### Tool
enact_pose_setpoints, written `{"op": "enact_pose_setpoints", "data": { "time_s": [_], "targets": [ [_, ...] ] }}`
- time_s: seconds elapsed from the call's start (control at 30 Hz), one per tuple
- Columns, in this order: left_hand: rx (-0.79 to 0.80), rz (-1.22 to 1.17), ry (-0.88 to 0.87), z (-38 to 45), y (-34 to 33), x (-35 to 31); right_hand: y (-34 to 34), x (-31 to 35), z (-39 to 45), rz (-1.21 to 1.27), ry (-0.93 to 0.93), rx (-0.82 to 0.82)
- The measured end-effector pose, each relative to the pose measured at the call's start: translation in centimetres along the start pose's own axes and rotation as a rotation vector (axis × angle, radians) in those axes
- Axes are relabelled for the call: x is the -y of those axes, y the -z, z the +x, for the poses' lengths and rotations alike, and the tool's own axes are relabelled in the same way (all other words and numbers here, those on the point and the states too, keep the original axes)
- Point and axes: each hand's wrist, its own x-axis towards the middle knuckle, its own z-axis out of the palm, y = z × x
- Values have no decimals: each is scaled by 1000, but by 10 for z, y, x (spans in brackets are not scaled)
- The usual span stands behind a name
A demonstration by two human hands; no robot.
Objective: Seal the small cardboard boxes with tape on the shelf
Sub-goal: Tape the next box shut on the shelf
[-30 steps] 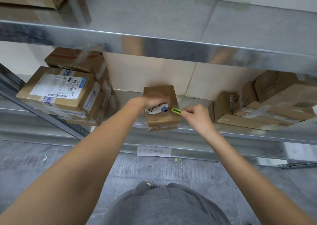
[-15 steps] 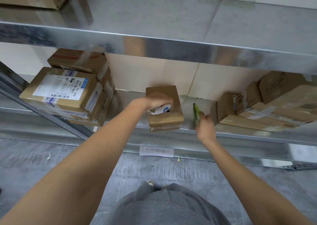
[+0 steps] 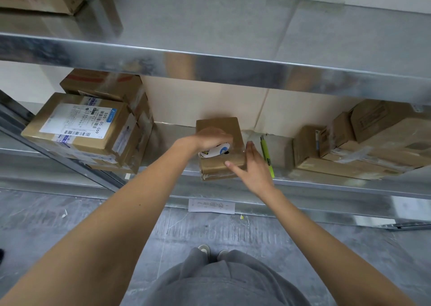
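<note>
Box: small cardboard box in the middle of the lower shelf, front edge at the shelf lip, stacked on a flatter parcel.
Long axis of box: front to back, short end toward the body.
Tape roll: white and blue tape roll on the near half of the box top, under the left hand.
Left hand: left hand draped over the box top from the left, fingers curled over the roll; holding it down by the look of it.
Right hand: right hand spread, fingers straight, at the near right corner of the box; thumb pointing left across the front face, fingertips beside a shiny strip of clear tape over the right edge.
Touching or not: right palm close against the box's right side; contact not certain.
Nearer hand: both at the box; right hand alone free for smoothing.
Direction of next move: judged as a press and wipe of the strip along the right side and down the front.
Knife: green knife flat on the shelf just right of the right hand, lengthwise front to back, untouched.
Other boxes: labelled boxes well apart to the left, taped boxes well apart to the right.
Risk: strip wrinkling if pressed unevenly.
</note>
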Motion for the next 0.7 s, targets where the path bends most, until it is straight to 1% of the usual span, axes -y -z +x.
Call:
{"op": "enact_pose_setpoints", "data": {
  "time_s": [0.17, 0.3, 0.37, 0.6, 0.7],
  "targets": [
    [-10, -15, -3, -2, 0, -1, -1, 4, -1, -125, 8, -35],
    [-19, -30, -14, -4, 0, 0, -2, 8, -4, -194, 96, -17],
    [-21, -50, -22, -5, 0, 1, -6, 14, -7, -202, 133, -15],
    [-57, -104, -40, -7, -1, 2, -14, 30, -13, -274, 173, -10],
    [-71, -129, -45, -11, -2, -1, -14, 30, -12, -244, 185, 7]
  ]
}}
